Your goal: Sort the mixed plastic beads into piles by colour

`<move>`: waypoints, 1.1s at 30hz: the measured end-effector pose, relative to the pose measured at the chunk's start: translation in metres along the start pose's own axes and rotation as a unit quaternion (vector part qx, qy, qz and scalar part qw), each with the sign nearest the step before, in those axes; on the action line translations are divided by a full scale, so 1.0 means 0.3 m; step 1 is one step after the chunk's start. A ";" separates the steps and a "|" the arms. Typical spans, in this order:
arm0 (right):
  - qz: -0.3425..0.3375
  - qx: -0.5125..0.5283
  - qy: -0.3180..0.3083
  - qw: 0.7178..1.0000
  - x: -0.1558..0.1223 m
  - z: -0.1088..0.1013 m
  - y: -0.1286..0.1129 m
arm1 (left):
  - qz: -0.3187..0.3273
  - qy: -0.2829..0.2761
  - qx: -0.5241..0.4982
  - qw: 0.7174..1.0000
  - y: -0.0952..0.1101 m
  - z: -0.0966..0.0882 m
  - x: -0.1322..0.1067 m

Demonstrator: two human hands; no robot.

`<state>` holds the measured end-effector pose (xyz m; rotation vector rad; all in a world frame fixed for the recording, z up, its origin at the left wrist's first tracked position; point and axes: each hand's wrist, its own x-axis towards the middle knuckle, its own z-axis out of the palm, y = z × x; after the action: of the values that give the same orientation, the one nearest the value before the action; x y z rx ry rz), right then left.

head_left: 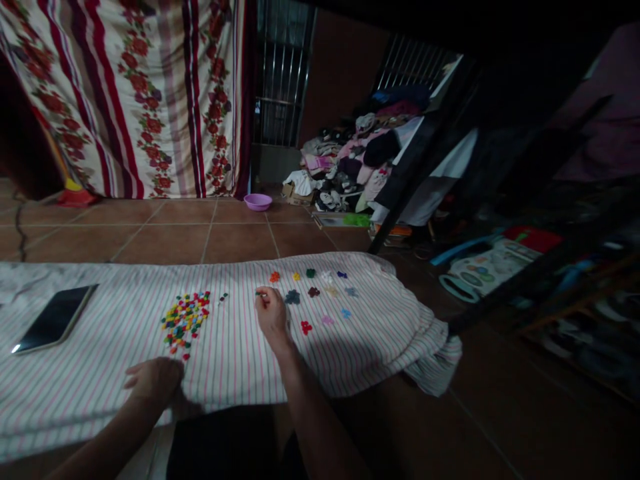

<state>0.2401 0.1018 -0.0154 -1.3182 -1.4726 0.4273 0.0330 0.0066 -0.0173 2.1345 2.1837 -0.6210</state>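
A striped cloth [100, 373] lies spread over the floor in front of me. On it sits a heap of small coloured beads [185, 320]. To its right lie several small sorted clusters of beads [320, 293], one colour each. My right hand [270, 312] reaches forward between the heap and the clusters, its fingertips pinched on a small green bead [260, 293]. My left hand [154, 379] rests on the cloth just below the heap, fingers curled inward; whether anything is in them is hidden.
A dark phone [54, 319] lies on the cloth at the left. Tiled floor stretches behind, with a purple bowl [258, 201], a pile of clothes [350, 167] and a floral curtain [135, 93]. Dark frame bars [415, 180] and toys [480, 270] stand at the right.
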 end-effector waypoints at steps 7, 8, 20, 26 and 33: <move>0.055 -0.051 0.025 0.997 0.196 -0.106 0.121 | -0.019 -0.028 0.070 0.997 -0.005 -0.032 -0.015; 0.066 -0.083 0.019 0.994 0.227 -0.135 0.147 | -0.013 -0.026 0.081 0.996 -0.007 -0.036 -0.020; 0.112 -0.308 -0.018 0.945 0.431 -0.335 0.352 | -0.014 -0.015 0.122 0.992 -0.007 -0.080 -0.054; 0.069 -0.390 -0.061 0.916 0.466 -0.298 0.368 | -0.022 -0.021 0.144 0.989 -0.003 -0.095 -0.055; 0.011 -0.446 -0.103 0.889 0.478 -0.282 0.411 | -0.026 -0.008 0.127 0.992 -0.006 -0.075 -0.045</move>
<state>0.3978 0.2360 -0.0180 -2.0459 -1.9350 -0.1520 0.0379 0.0006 0.0079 2.1794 2.2658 -0.9643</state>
